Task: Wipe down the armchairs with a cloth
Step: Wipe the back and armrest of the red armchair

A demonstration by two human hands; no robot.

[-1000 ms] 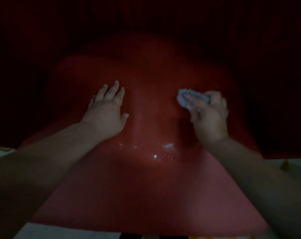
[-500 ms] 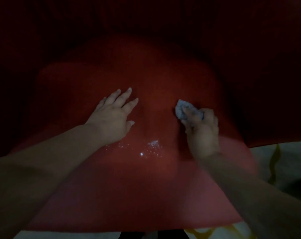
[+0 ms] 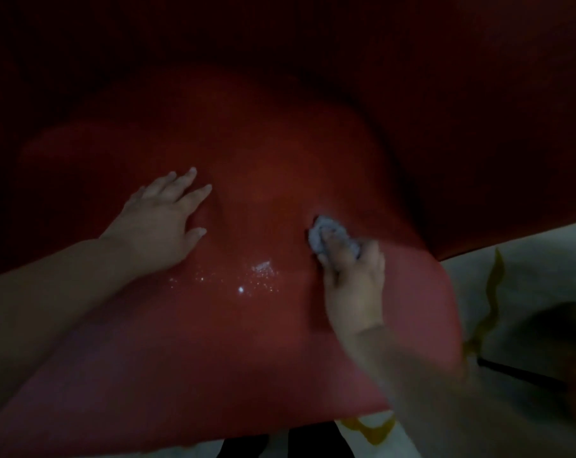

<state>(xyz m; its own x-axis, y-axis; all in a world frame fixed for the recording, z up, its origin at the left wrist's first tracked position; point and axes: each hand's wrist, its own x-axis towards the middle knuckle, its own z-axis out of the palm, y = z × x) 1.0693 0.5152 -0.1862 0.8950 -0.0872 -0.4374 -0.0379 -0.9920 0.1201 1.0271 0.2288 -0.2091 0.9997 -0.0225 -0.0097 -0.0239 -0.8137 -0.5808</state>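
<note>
Left hand (image 3: 162,223): flat on the glossy red armchair seat (image 3: 247,342), fingers straight and spread.
Seat middle: glinting wet specks (image 3: 243,279).
Right hand (image 3: 352,279): fingers curled round a crumpled pale grey cloth (image 3: 326,236), pressing it on the seat.
Far right: white floor (image 3: 527,259) with yellow pattern.
Writing: none legible.

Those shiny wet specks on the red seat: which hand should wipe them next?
Probably the right hand: it grips the cloth beside the specks. The left hand lies flat on the seat, holding nothing.

The right hand (image 3: 352,279) hides part of the cloth (image 3: 326,238); armchair (image 3: 263,342) back lost in darkness.
</note>
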